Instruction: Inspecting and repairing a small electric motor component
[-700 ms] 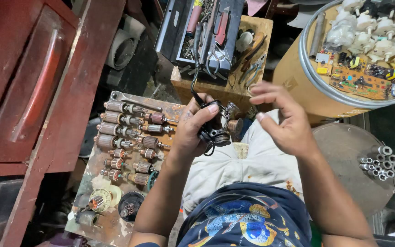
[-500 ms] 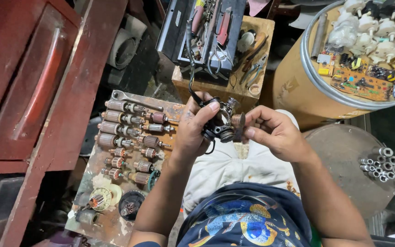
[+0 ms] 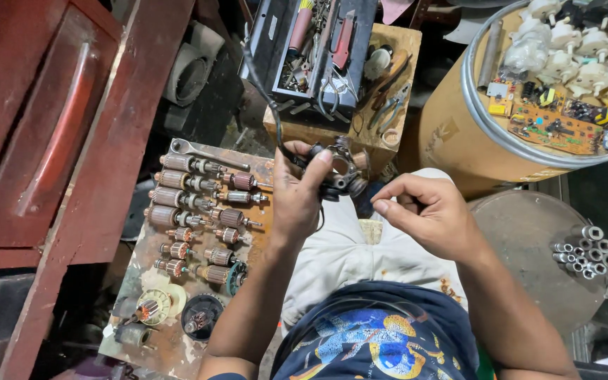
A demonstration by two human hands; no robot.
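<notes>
Fingers of our left hand [image 3: 297,200] gripped the small dark motor part [image 3: 338,174] at frame centre above the lap, while our right hand [image 3: 427,214], pinched narrow just right of it, held nothing we could make out; refitting seemingly called for fine alignment.

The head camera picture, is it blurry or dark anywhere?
In the head view the left hand and the motor part it holds look sharp; the right hand is well lit too. The corners beside the red cabinet sink into deep shadow, and the drum's metal rim glints a little.
</notes>
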